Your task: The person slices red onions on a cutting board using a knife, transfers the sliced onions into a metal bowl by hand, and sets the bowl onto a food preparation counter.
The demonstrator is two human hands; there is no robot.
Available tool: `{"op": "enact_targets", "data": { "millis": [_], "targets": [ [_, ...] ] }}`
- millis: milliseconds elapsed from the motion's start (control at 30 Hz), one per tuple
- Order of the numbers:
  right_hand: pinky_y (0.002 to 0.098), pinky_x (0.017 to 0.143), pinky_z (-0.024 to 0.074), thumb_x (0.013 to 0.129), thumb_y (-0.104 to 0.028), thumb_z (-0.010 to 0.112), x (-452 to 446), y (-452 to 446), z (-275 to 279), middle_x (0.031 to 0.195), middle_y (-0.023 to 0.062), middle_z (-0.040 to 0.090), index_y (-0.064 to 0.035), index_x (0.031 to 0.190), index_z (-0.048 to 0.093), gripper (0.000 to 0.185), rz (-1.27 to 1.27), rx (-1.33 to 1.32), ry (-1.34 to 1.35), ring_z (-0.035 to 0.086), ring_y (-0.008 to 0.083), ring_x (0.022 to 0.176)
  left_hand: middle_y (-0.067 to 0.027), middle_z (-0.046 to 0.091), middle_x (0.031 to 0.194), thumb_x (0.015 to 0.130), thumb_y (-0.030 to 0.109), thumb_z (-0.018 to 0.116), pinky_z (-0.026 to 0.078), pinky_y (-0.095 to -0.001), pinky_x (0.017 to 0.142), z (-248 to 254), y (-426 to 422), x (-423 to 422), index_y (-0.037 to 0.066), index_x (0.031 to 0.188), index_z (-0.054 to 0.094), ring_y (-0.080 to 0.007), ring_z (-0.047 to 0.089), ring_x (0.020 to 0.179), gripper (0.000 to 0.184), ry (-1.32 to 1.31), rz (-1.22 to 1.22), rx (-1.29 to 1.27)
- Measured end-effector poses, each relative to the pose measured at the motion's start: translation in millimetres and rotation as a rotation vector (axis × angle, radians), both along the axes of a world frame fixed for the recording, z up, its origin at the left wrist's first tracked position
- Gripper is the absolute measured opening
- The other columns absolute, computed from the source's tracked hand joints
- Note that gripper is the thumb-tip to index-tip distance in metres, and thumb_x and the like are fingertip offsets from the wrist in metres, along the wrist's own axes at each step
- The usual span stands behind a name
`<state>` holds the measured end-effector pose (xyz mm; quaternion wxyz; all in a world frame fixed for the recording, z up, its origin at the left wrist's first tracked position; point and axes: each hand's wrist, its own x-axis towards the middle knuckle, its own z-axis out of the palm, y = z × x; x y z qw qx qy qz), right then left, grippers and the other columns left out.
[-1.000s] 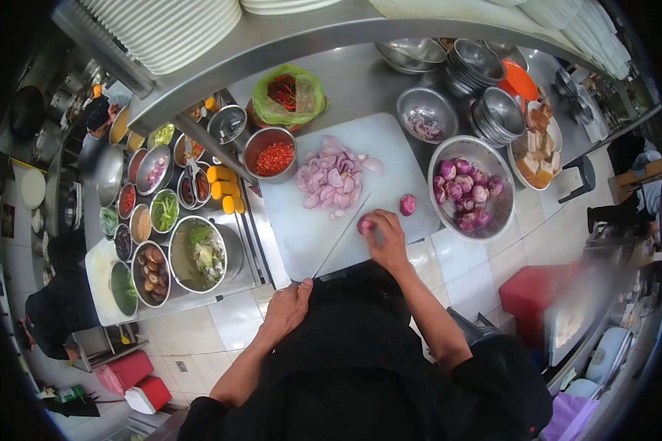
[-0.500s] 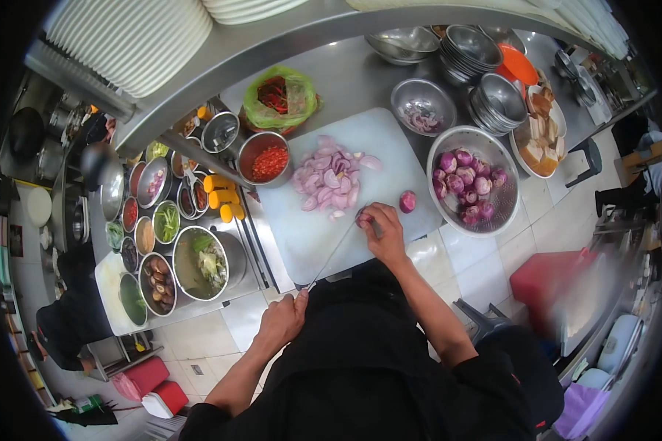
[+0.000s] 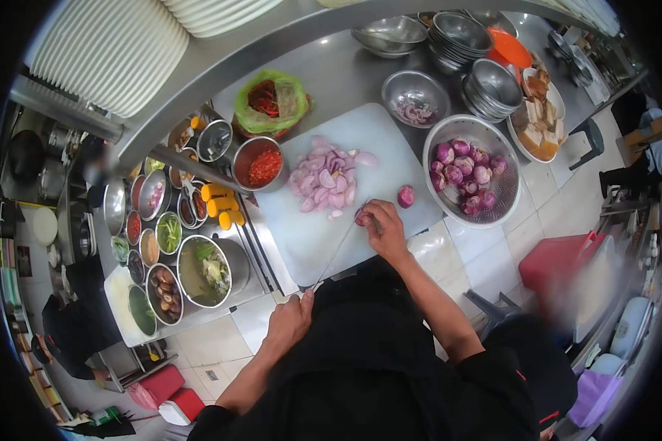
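My left hand (image 3: pixel 290 317) is closed round the handle of a knife (image 3: pixel 336 256), whose thin blade slants up across the white cutting board (image 3: pixel 294 253). Its tip reaches the fingers of my right hand (image 3: pixel 385 226). Those fingers are bent and pinch a small purple onion (image 3: pixel 361 214), mostly covered by them, against the board. One more peeled purple onion (image 3: pixel 405 195) lies just right of my right hand. Pale onion slices (image 3: pixel 324 180) are heaped on the board beyond the blade.
A colander of purple onions (image 3: pixel 432 192) stands right of the board, a bowl with onion scraps (image 3: pixel 394 87) behind it. To the left are a pot of chopped red chilli (image 3: pixel 244 158), a green bag (image 3: pixel 294 95) and several ingredient containers. A shelf with plates (image 3: pixel 110 55) overhangs the counter.
The whole view has shifted slightly. Both hands keep their holds on the knife and the onion, with little movement at the board.
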<state>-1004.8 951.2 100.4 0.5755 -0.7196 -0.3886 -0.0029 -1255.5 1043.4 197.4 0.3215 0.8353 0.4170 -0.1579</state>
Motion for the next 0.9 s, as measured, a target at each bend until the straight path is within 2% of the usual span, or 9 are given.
{"op": "enact_targets", "data": {
  "millis": [67, 167, 400, 533, 600, 633, 700, 800, 900],
  "targets": [
    [0.0406, 0.082, 0.0476, 0.076, 0.010, 0.063, 3.0, -1.2, 3.4, 0.096, 0.0113, 0.061, -0.0033, 0.094, 0.061, 0.023, 0.002, -0.009, -0.025, 0.057, 0.0327, 0.094, -0.0366, 0.062, 0.083, 0.103, 0.043, 0.037, 0.047, -0.0584, 0.078, -28.5, 1.6, 0.7, -0.007, 0.088, 0.062, -0.0544, 0.060, 0.084, 0.058, -0.034, -0.064, 0.024],
    [0.0405, 0.081, 0.0476, 0.075, 0.011, 0.062, 1.1, 0.3, 0.4, 0.096, 0.0114, 0.061, -0.0028, 0.093, 0.061, 0.023, 0.013, -0.022, -0.017, 0.057, 0.0329, 0.093, -0.0361, 0.063, 0.083, 0.102, 0.047, 0.036, 0.048, -0.0579, 0.078, -38.5, 6.7, 14.6, -0.008, 0.091, 0.062, -0.0538, 0.061, 0.084, 0.062, -0.058, -0.095, 0.037],
    [0.0406, 0.081, 0.0474, 0.074, 0.010, 0.063, -0.3, -0.2, -3.8, 0.096, 0.0130, 0.060, -0.0027, 0.094, 0.060, 0.023, -0.031, -0.017, -0.016, 0.057, 0.0347, 0.094, -0.0357, 0.063, 0.081, 0.102, 0.046, 0.037, 0.047, -0.0594, 0.077, 4.5, -0.1, 13.1, -0.007, 0.087, 0.062, -0.0543, 0.061, 0.082, 0.061, -0.033, -0.009, -0.008],
    [0.0407, 0.082, 0.0475, 0.074, 0.009, 0.064, 2.7, -1.4, -2.8, 0.096, 0.0133, 0.060, -0.0026, 0.094, 0.060, 0.023, -0.026, -0.011, -0.022, 0.057, 0.0347, 0.094, -0.0361, 0.062, 0.081, 0.102, 0.046, 0.036, 0.047, -0.0592, 0.078, -25.4, 2.0, -10.1, -0.008, 0.087, 0.062, -0.0547, 0.060, 0.082, 0.061, 0.002, -0.085, -0.001],
    [0.0412, 0.082, 0.0475, 0.075, 0.008, 0.064, 0.5, -0.3, -1.7, 0.096, 0.0132, 0.061, -0.0028, 0.094, 0.061, 0.022, -0.023, 0.005, -0.033, 0.057, 0.0346, 0.095, -0.0366, 0.062, 0.082, 0.103, 0.046, 0.036, 0.046, -0.0589, 0.080, -32.4, -0.3, -3.8, -0.008, 0.087, 0.062, -0.0552, 0.060, 0.083, 0.062, -0.098, -0.198, 0.075],
    [0.0412, 0.082, 0.0475, 0.075, 0.008, 0.064, -0.5, 0.2, -1.7, 0.096, 0.0132, 0.061, -0.0028, 0.094, 0.061, 0.022, -0.018, 0.009, -0.031, 0.057, 0.0346, 0.095, -0.0366, 0.062, 0.082, 0.103, 0.046, 0.036, 0.046, -0.0589, 0.080, -34.9, 0.0, 1.5, -0.008, 0.087, 0.062, -0.0552, 0.060, 0.083, 0.062, -0.095, -0.193, 0.079],
    [0.0416, 0.081, 0.0474, 0.077, 0.007, 0.063, 1.4, -0.1, -0.7, 0.096, 0.0128, 0.061, -0.0029, 0.093, 0.061, 0.020, 0.000, -0.017, 0.015, 0.057, 0.0347, 0.094, -0.0371, 0.062, 0.082, 0.103, 0.046, 0.036, 0.046, -0.0591, 0.080, -19.6, 3.7, 29.9, -0.008, 0.086, 0.062, -0.0553, 0.060, 0.083, 0.062, -0.047, -0.035, 0.001],
    [0.0419, 0.081, 0.0475, 0.077, 0.007, 0.063, -0.1, 1.2, -3.2, 0.096, 0.0122, 0.061, -0.0030, 0.092, 0.061, 0.018, -0.030, 0.019, -0.001, 0.057, 0.0343, 0.094, -0.0356, 0.062, 0.086, 0.103, 0.044, 0.034, 0.044, -0.0587, 0.081, -11.7, 8.5, 32.0, -0.007, 0.087, 0.062, -0.0562, 0.057, 0.086, 0.061, -0.010, -0.015, -0.017],
    [0.0418, 0.081, 0.0478, 0.077, 0.007, 0.063, -0.3, -1.6, 0.8, 0.096, 0.0123, 0.061, -0.0030, 0.092, 0.061, 0.018, -0.035, -0.008, -0.014, 0.057, 0.0343, 0.094, -0.0372, 0.062, 0.083, 0.102, 0.046, 0.036, 0.046, -0.0590, 0.082, 5.4, 4.1, 25.5, -0.008, 0.086, 0.062, -0.0560, 0.059, 0.085, 0.062, -0.025, -0.016, -0.033]
  ]
}}
